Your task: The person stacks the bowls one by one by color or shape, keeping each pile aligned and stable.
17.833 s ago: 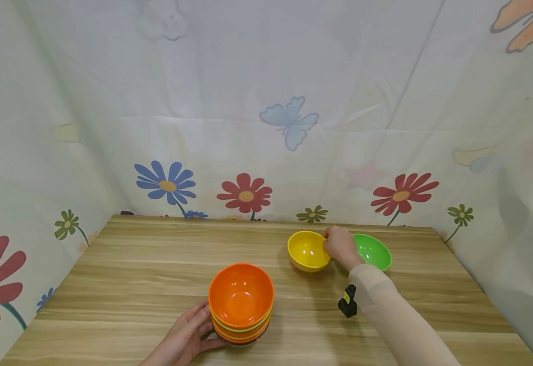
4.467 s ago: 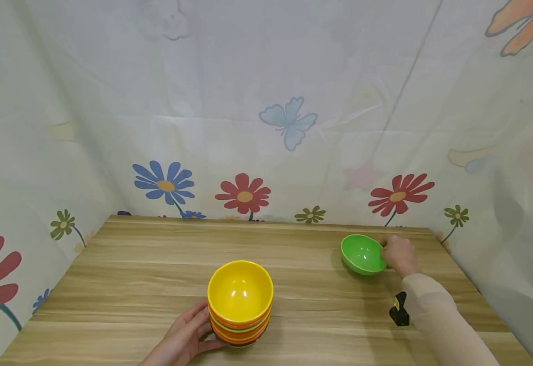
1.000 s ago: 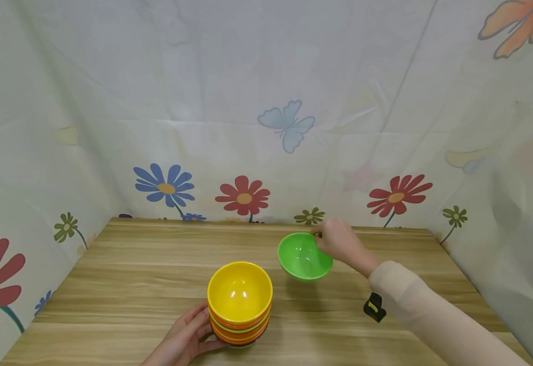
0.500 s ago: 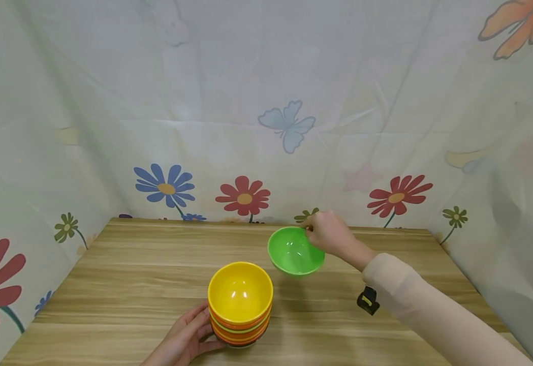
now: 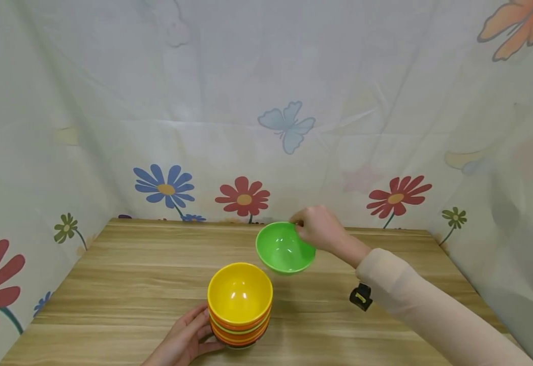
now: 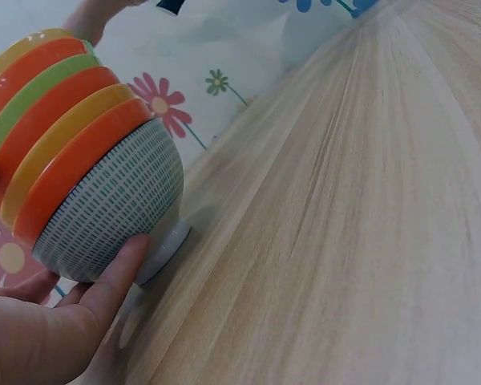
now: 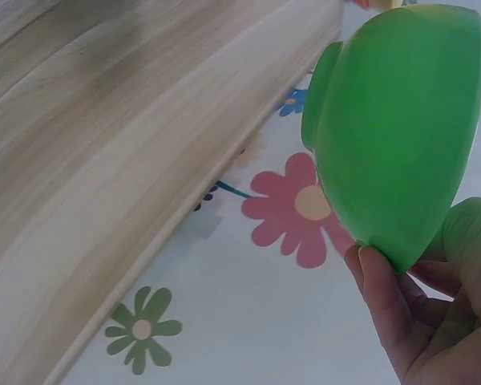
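Note:
Pinched at its rim, a green bowl [image 5: 284,249] hangs tilted above the table from my right hand [image 5: 323,229], just behind and to the right of a bowl stack. In the right wrist view, fingers and thumb [image 7: 433,313] clasp its edge. A yellow bowl [image 5: 240,295] tops that stack, with orange, yellow and green bowls nested below. The left wrist view shows the lowest one, a white bowl [image 6: 116,204] patterned with small dashes, its foot on the table. My left hand [image 5: 181,335] grips the stack's left side, fingers curving around the low part.
A wood-grain table [image 5: 147,269] spreads beneath the bowls. Cloth walls [image 5: 202,127] printed with flowers and butterflies stand at its back and both sides. A small black device [image 5: 361,296] is at the right wrist, below the sleeve.
The right hand has taken the green bowl from the back right leftward and up, close to the stack. Earlier, a yellow bowl joined the stack's top. The left hand has stayed put.

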The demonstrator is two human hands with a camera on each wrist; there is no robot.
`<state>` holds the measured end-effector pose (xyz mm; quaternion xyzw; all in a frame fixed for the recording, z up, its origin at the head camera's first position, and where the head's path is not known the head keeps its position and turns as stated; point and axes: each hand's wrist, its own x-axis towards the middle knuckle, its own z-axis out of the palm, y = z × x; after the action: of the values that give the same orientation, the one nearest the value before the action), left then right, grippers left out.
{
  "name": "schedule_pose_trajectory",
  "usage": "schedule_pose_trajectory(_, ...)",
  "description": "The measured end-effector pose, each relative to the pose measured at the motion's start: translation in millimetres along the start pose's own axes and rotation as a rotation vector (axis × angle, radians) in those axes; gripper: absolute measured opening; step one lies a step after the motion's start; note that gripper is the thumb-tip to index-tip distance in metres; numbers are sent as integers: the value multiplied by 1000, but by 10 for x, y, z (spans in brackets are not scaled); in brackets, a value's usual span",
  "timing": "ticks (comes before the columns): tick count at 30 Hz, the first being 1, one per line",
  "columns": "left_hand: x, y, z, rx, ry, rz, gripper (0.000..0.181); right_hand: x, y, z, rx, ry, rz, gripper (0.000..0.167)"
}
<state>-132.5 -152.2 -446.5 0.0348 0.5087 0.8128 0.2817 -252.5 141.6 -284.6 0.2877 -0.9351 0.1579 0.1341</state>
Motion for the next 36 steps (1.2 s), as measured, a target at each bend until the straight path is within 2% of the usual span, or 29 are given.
schedule_pose_trajectory(18,-7,-8,-2,-6,-9,7,60,113,-362,-27,51,1,-47,19)
schedule_pose_trajectory(27,-26,-27,-33,-36,-108,70,28,76,-519,40,107,-10,-133,17)
schedule_pose_trajectory(32,-25,-36,-41,-43,-168,113,26,60,-584,89,133,-30,-160,17)
schedule_pose_trajectory(36,-23,-27,-42,-41,-164,108,27,44,-627,122,154,-50,-161,18)
